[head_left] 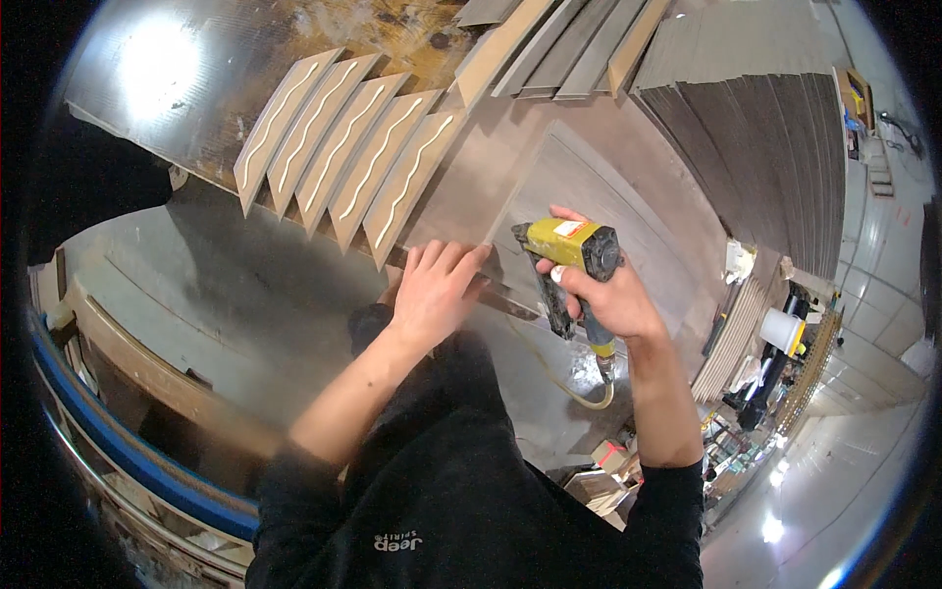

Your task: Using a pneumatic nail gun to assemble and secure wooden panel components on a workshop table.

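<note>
Around us: a row of five tan wood slats w/ wavy grooves point(343, 157) lies fanned on the worktop point(196, 275), upper left of our hands, and more plain boards point(569, 49) are stacked at the top edge. A stack of dark ribbed panels point(775, 157) sits to the right, well apart from the work, and beyond it a white bucket point(782, 331) stands lower down near the floor clutter. A blue-edged rail point(128, 452) runs along the lower left. Nothing sits between our hands and the grey flat panel point(608, 206) in front of us (the slat ends come close to the left fingertips, tho). Our left hand point(432, 290) lies flat and released, fingers spread, pressing a thin strip point(496, 294) down at the panel's near edge. Our right hand point(613, 294) has its grip clenched round the handle of the yellow nail gun point(569, 250), nose angled down toward the strip just beside the left fingertips; its air hose point(579, 393) trails below the wrist.
</note>
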{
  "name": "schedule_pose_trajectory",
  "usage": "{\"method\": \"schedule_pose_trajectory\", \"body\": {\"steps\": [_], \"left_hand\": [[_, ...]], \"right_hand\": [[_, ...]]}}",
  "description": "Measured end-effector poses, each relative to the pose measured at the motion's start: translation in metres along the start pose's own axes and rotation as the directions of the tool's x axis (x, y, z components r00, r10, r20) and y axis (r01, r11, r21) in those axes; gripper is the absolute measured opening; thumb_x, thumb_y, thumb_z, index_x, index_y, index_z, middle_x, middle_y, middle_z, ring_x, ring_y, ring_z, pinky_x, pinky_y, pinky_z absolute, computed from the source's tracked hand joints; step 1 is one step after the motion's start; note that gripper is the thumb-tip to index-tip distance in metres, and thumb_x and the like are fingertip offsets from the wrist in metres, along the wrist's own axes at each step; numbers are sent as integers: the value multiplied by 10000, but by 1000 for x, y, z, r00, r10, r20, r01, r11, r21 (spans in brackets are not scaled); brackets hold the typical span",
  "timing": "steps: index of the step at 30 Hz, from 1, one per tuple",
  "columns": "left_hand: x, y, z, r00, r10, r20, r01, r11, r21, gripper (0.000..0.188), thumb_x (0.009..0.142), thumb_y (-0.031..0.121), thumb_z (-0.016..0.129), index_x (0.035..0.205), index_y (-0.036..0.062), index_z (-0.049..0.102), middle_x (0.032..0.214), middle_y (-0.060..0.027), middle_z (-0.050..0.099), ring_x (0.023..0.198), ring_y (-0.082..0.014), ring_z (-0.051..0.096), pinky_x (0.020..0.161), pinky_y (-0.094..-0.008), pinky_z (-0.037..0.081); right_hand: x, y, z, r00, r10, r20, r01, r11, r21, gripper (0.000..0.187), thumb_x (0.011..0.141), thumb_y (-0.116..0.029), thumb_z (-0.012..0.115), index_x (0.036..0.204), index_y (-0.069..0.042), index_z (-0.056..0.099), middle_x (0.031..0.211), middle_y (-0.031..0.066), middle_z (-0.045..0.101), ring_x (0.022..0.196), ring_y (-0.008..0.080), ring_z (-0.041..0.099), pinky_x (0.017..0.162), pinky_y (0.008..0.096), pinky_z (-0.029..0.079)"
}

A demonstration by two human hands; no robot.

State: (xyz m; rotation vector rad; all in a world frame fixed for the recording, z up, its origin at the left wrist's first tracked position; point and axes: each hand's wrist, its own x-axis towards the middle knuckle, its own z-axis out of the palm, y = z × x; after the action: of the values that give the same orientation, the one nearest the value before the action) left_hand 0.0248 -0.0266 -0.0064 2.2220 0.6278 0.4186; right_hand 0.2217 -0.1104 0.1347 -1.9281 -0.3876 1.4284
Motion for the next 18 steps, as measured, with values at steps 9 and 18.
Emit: {"method": "schedule_pose_trajectory", "body": {"steps": [9, 18], "left_hand": [[0, -7, 2, 995, 101, -8, -100, 992, 73, 541, 780, 195, 796, 1288, 109, 629, 1050, -18, 636, 989, -242, 571, 864, -389, 425], [-1, -11, 2, 986, 164, -25, -159, 979, 128, 529, 780, 187, 794, 1280, 106, 640, 1046, -13, 643, 961, -235, 569, 829, -384, 428]], "right_hand": [[4, 1, 5, 1000, -7, -18, 7, 1000, -19, 672, 861, -40, 666, 1498, -91, 456, 961, 54, 705, 534, 85, 549, 495, 251, 460], [-1, 6, 6, 1000, 13, -14, -13, 999, -35, 697, 862, -52, 684, 1511, -117, 439, 921, 46, 688, 549, 98, 560, 513, 258, 483]]}}
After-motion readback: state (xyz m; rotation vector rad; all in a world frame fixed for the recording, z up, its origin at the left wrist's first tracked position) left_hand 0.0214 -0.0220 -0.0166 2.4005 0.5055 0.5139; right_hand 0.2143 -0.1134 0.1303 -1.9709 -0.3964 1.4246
